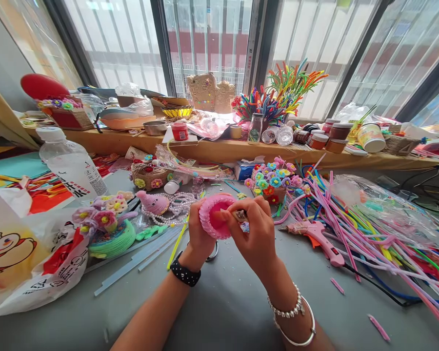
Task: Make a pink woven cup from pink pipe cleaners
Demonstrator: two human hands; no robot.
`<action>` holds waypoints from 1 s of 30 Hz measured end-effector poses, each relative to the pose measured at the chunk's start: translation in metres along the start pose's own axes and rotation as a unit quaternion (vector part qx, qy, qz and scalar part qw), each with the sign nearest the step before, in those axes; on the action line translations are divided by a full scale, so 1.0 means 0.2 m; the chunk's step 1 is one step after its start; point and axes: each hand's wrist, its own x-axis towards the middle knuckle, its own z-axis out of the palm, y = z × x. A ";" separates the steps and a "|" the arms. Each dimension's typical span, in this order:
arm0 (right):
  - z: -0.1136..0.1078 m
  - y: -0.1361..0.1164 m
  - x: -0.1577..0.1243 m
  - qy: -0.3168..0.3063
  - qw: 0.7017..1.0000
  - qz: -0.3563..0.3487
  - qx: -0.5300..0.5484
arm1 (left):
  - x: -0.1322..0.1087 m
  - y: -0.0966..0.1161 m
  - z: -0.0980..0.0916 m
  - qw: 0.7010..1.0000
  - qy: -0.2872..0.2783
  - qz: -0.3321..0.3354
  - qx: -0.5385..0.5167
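Note:
A round pink cup-like piece with a braided rim (206,220) is held up over the grey table, its open side facing me. My left hand (200,239) grips it from the left, fingers behind it. My right hand (254,231) is closed in a pinch at its right side, the thumb and fingertips reaching into the opening. Between the right fingers shows a small shiny metallic-looking thing (240,215), too small to name. Beyond my hands stands a basket of crocheted-looking flowers (274,181).
A pink glue gun (320,237) lies right, its cord trailing right, near pipe cleaners (346,219). Clear sticks (128,265), a green flower pot (113,241), a plastic bag (54,278) and a bottle (73,165) are left. Jars and bowls line the ledge (212,147).

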 end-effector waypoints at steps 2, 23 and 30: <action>-0.01 0.00 0.00 -0.001 1.000 0.013 0.012 | 0.00 0.00 0.01 1.000 -0.007 0.003 -0.003; -0.03 0.00 0.01 0.092 0.993 0.062 0.047 | -0.01 -0.01 -0.01 0.995 0.027 0.081 0.041; 0.00 0.01 0.00 0.001 1.000 0.011 -0.005 | 0.00 0.01 0.01 1.000 -0.016 -0.016 -0.016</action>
